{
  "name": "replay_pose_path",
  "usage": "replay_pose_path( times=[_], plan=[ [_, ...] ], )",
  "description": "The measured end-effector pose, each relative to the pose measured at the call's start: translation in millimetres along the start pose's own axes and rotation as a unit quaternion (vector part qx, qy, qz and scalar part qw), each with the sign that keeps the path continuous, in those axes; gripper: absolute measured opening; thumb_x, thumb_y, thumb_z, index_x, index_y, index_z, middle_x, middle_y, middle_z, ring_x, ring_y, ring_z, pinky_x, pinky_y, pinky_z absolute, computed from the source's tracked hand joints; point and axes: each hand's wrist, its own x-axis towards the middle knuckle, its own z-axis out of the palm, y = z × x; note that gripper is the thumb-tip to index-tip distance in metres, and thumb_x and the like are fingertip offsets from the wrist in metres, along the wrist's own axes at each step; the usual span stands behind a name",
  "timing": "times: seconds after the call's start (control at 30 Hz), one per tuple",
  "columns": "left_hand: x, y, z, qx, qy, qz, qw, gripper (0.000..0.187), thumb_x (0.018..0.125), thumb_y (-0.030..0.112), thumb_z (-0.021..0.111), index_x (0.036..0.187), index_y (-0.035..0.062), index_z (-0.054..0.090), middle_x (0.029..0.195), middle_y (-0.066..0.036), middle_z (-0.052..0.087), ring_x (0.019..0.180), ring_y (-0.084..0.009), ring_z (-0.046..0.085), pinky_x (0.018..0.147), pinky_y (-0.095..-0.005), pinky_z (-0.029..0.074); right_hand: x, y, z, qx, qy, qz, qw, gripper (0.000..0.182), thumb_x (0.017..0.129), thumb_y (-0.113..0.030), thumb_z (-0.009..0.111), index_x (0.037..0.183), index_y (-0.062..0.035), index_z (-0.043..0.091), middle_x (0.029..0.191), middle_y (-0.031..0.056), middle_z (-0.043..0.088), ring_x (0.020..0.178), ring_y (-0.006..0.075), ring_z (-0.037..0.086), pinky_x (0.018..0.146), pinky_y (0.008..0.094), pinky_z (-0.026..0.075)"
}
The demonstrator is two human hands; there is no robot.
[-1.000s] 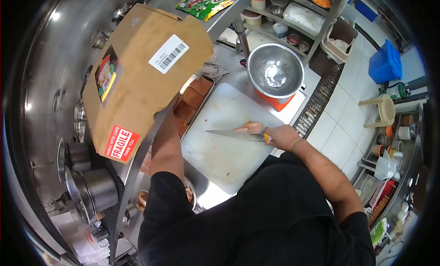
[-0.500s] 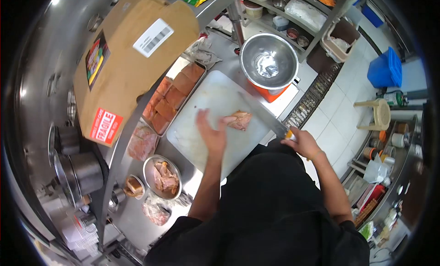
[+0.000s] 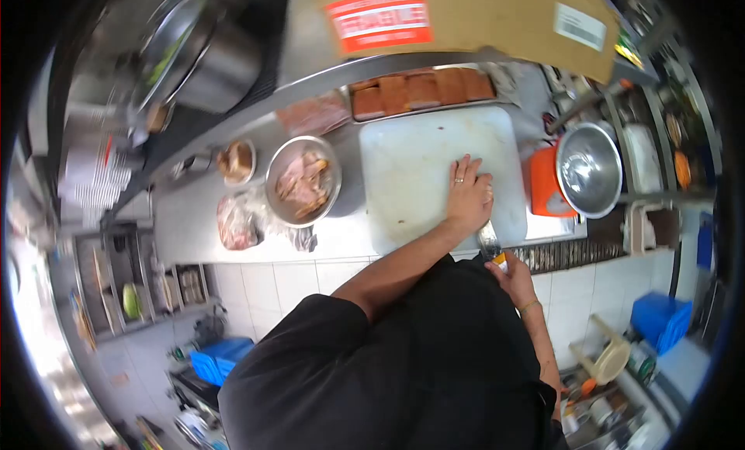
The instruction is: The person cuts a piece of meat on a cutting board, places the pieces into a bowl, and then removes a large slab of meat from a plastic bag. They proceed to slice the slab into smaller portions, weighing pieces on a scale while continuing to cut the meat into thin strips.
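My left hand (image 3: 469,198) lies palm down on the right part of the white cutting board (image 3: 407,171), its fingers somewhat apart. Whatever is under the palm is hidden. In my right hand (image 3: 514,281), at the board's near right edge, is the yellow and white handle of a knife (image 3: 487,237). The blade points toward my left hand, which hides its far part. Left of the board stands a metal bowl (image 3: 336,195) of raw meat pieces (image 3: 304,180). A tray of meat slabs (image 3: 424,90) runs along the board's far edge.
An orange container (image 3: 545,182) and a steel bowl (image 3: 590,171) stand to the right. Wrapped meat (image 3: 237,221) and a small bowl of brown food (image 3: 235,161) sit at left. A cardboard box (image 3: 497,23) rests on the shelf above.
The view has turned and shifted toward the left side of the counter. My left hand, raised before, is now down on the board. The meat piece seen on the board no longer shows.
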Motion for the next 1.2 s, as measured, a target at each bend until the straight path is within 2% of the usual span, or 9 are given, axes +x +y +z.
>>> replay_pose_path(
  times=[0.2,0.4,0.53,0.6,0.7,0.77,0.9,1.03,1.2],
  plan=[
    [15,-33,-90,0.049,0.177,-0.024,0.983,0.029,0.077,0.008,0.072,0.106,0.0096,0.07,0.141,-0.019,0.056,0.148,-0.0444,0.038,0.125,-0.0654,0.019,43,-92,-34,-0.026,-0.083,-0.103,0.991,0.047,0.096,-0.046,0.074,0.099,-0.0009,0.059,0.083,0.0248,0.07,0.083,0.0486,0.068,0.068,0.0519,0.052],
    [-3,-106,-233,0.093,0.375,-0.17,0.906,0.034,0.095,0.038,0.071,0.109,0.0063,0.069,0.145,-0.024,0.055,0.145,-0.0461,0.041,0.122,-0.0638,0.022,74,-177,-34,-0.151,-0.127,-0.229,0.953,0.047,0.095,-0.046,0.074,0.101,-0.0022,0.06,0.078,0.0231,0.069,0.079,0.0466,0.068,0.068,0.0532,0.051],
    [-57,-202,-266,0.182,0.242,-0.358,0.883,0.063,0.1,0.056,0.059,0.133,0.0021,0.068,0.145,-0.028,0.058,0.138,-0.0444,0.051,0.114,-0.0609,0.036,80,-154,-34,-0.162,-0.115,-0.213,0.956,0.047,0.096,-0.046,0.073,0.102,-0.0017,0.06,0.08,0.0242,0.069,0.081,0.0473,0.068,0.07,0.0538,0.051],
    [-68,-178,-281,0.107,0.292,-0.294,0.904,0.053,0.098,0.041,0.069,0.127,-0.0034,0.069,0.135,-0.028,0.062,0.129,-0.0446,0.057,0.111,-0.0531,0.043,81,-121,-38,-0.151,-0.09,-0.178,0.968,0.047,0.096,-0.046,0.074,0.104,-0.0012,0.06,0.081,0.0251,0.07,0.082,0.0482,0.068,0.07,0.0537,0.052],
    [-79,-143,-258,0.165,0.324,-0.199,0.91,0.037,0.095,0.021,0.073,0.126,0.0014,0.07,0.127,-0.024,0.065,0.115,-0.0425,0.063,0.103,-0.0484,0.05,62,-85,-58,-0.097,-0.044,-0.069,0.992,0.048,0.096,-0.046,0.074,0.103,-0.0002,0.06,0.083,0.0261,0.07,0.083,0.0487,0.068,0.07,0.0529,0.052],
    [-72,-103,-239,0.107,0.26,-0.22,0.934,0.031,0.092,0.017,0.075,0.121,0.005,0.071,0.12,-0.02,0.068,0.112,-0.0394,0.065,0.098,-0.0469,0.052,49,-58,-64,-0.034,-0.007,0.0,0.999,0.048,0.096,-0.046,0.074,0.101,-0.0001,0.059,0.084,0.0264,0.07,0.083,0.0485,0.069,0.07,0.0526,0.052],
    [-51,-62,-151,-0.014,0.093,-0.114,0.989,0.026,0.09,0.016,0.075,0.115,0.0099,0.073,0.111,-0.014,0.071,0.106,-0.0356,0.067,0.092,-0.0458,0.055,21,-8,-71,-0.066,0.069,0.041,0.995,0.049,0.096,-0.045,0.075,0.099,0.0021,0.06,0.088,0.0281,0.071,0.086,0.0489,0.07,0.072,0.0523,0.054],
    [-21,-18,-77,-0.022,-0.08,-0.063,0.995,0.027,0.092,0.02,0.074,0.117,0.0099,0.073,0.115,-0.013,0.069,0.11,-0.0351,0.067,0.095,-0.0448,0.056,-5,42,-52,-0.066,0.072,0.103,0.99,0.05,0.096,-0.044,0.076,0.101,0.0033,0.062,0.09,0.029,0.071,0.087,0.0497,0.07,0.073,0.0532,0.054],
    [16,1,-30,-0.007,-0.151,0.013,0.988,0.026,0.092,0.018,0.071,0.117,0.0103,0.07,0.115,-0.014,0.066,0.111,-0.0383,0.066,0.094,-0.0473,0.056,-25,42,-29,-0.02,0.109,0.072,0.991,0.051,0.096,-0.044,0.076,0.114,0.0014,0.064,0.094,0.03,0.073,0.09,0.0508,0.07,0.076,0.0529,0.056]
  ],
)
